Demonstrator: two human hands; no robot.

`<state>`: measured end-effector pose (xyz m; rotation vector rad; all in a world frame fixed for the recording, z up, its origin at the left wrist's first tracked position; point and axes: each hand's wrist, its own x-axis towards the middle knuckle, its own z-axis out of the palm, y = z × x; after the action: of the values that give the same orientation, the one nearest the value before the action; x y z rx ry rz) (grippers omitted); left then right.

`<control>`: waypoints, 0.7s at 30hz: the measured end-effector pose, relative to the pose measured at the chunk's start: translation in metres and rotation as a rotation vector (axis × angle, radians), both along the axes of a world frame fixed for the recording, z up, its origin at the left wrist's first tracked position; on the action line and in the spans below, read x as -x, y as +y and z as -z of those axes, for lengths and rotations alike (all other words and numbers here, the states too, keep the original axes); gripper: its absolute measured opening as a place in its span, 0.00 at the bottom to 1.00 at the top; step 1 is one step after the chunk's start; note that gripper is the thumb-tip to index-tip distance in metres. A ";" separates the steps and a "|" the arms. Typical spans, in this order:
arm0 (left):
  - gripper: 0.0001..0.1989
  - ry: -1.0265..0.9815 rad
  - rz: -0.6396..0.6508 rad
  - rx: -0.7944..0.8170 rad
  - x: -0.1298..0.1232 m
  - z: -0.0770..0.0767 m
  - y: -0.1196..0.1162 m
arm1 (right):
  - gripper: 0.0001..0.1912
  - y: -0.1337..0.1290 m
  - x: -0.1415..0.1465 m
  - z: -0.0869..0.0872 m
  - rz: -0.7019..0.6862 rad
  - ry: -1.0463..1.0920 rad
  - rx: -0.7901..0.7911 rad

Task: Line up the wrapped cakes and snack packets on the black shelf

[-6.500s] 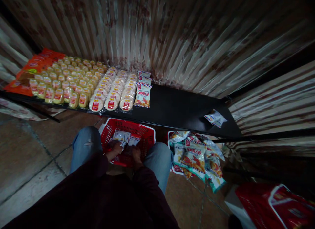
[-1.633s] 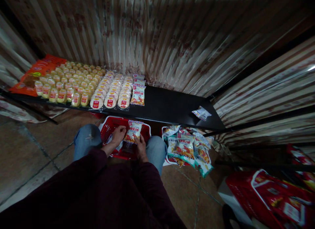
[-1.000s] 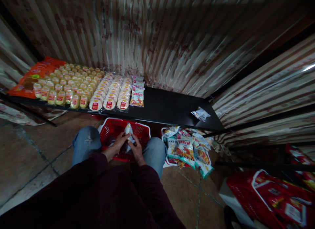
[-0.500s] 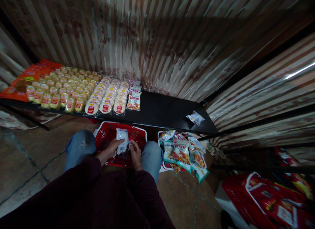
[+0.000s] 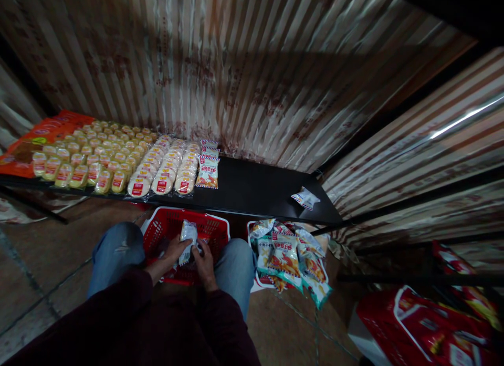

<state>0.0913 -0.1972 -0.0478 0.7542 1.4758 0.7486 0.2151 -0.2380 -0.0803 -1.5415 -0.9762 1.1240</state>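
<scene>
Over the red basket (image 5: pixel 222 230) between my knees, my left hand (image 5: pixel 173 252) is closed round a small whitish snack packet (image 5: pixel 189 233), thumb across its face. My right hand (image 5: pixel 205 262) is closed at the packet's right edge, its fingertips partly hidden. Dark contents deep in the basket are too dim to make out. On the black shelf (image 5: pixel 252 185) ahead, a short column of similar snack packets (image 5: pixel 208 173) lies beside rows of round wrapped cakes (image 5: pixel 161 183).
Small yellow wrapped cakes (image 5: pixel 103 182) and orange bags (image 5: pixel 19 156) fill the shelf's left. One packet (image 5: pixel 306 198) lies near its right end. A second basket heaped with snack bags (image 5: pixel 284 255) stands by my right knee. Red packages (image 5: pixel 429 324) sit lower right, beside metal rack bars (image 5: pixel 394 200).
The view has tilted, so the shelf and baskets appear lower and slightly left. My right hand has come closer against the packet, which has turned in my left hand.
</scene>
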 end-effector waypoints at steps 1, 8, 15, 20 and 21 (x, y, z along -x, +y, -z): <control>0.15 0.040 0.012 -0.002 -0.001 -0.001 0.000 | 0.22 0.000 0.001 -0.003 -0.025 0.044 0.029; 0.20 0.114 0.110 -0.075 -0.004 -0.012 -0.002 | 0.27 0.000 0.005 -0.022 -0.107 0.217 0.074; 0.24 0.114 0.100 -0.093 -0.008 0.000 -0.006 | 0.31 -0.001 0.008 -0.023 -0.075 0.214 0.097; 0.21 0.145 0.075 -0.072 -0.008 0.006 -0.010 | 0.28 -0.002 0.007 -0.018 -0.081 0.156 0.108; 0.21 0.136 0.082 -0.071 -0.008 0.005 -0.011 | 0.26 -0.002 0.007 -0.018 -0.066 0.151 0.103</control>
<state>0.0990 -0.2079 -0.0527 0.9300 1.5365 0.7017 0.2080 -0.2397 -0.0625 -1.4906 -0.8841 1.3355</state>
